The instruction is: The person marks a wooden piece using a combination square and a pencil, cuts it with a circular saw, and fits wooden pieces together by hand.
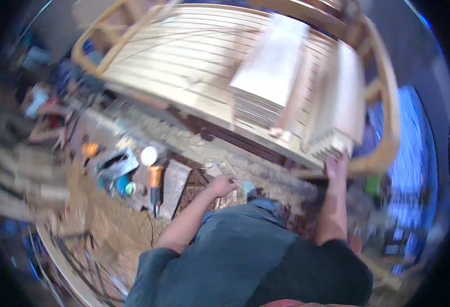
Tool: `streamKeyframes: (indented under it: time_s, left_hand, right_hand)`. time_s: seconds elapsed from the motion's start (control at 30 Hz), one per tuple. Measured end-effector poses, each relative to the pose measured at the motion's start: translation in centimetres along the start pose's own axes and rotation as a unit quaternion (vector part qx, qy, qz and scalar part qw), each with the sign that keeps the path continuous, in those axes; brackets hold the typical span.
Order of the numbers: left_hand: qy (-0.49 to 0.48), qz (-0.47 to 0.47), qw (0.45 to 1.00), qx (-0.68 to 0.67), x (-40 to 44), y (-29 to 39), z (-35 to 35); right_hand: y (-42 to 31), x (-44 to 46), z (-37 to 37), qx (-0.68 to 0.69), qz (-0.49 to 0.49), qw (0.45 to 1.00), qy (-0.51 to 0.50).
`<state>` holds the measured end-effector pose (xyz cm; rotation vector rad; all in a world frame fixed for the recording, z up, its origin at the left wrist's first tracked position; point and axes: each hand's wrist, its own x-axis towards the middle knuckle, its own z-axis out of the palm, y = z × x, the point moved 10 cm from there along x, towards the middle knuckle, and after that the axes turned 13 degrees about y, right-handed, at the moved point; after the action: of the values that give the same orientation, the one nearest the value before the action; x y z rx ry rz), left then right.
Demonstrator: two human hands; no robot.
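Note:
My right hand (336,165) is at the near end of the right stack of wooden boards (345,97), its fingers pressed round the lower corner. That stack lies lengthwise on a slatted wooden bench seat (184,56). Left of it on the same slats rests a second stack of thin boards (273,66), with a pale top face. My left hand (224,185) hangs low in front of my body, fingers curled and nothing visible in them. Motion blur softens the finger detail of both hands.
Curved wooden armrests (383,117) close off the bench's sides. At left, an orange-and-black power tool (156,181) lies beside a grey-and-teal tool (117,169) and a short plank (174,187). Wood scraps (25,174) lie farther left; blue sheeting (411,153) hangs at right.

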<state>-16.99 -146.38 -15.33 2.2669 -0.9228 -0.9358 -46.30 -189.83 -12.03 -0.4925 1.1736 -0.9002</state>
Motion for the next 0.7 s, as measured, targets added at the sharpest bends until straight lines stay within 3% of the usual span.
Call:
streamKeyframes:
  time_s: [0.03,0.1,0.17,0.27,0.43,0.53,0.63,0.7]
  left_hand:
    - [0.012,-0.007,1.0,0.002,0.0,0.3,0.2]
    - [0.033,-0.008,0.999,0.021,-0.7,-0.4,-0.1]
    - [0.035,0.017,0.998,0.057,-1.5,-1.5,1.1]
    - [-0.005,-0.021,0.998,0.052,-3.4,-4.9,2.2]
    - [-0.011,-0.04,0.998,0.049,-4.4,-8.8,2.5]
    - [-0.028,-0.029,0.999,-0.018,-3.6,-6.8,1.1]
    - [-0.048,0.034,0.994,-0.089,-1.3,-1.6,0.5]
    - [-0.084,0.014,0.984,-0.159,-0.2,2.3,0.4]
  right_hand:
    - [0.1,1.2,-1.2,-0.012,0.039,0.997,0.067]
    - [-0.5,0.6,0.7,0.024,0.078,0.997,0.003]
    - [-2.0,-0.1,1.5,0.04,0.026,0.999,0.009]
    - [-2.9,-0.1,1.0,-0.007,-0.002,0.998,0.064]
    - [-1.9,-2.7,2.3,0.004,0.001,0.999,0.049]
    - [0.8,-8.9,5.2,0.035,-0.035,0.999,-0.007]
    - [6.2,-11.1,3.7,0.081,0.089,0.992,-0.037]
    - [7.3,-17.1,4.6,0.054,0.087,0.995,-0.018]
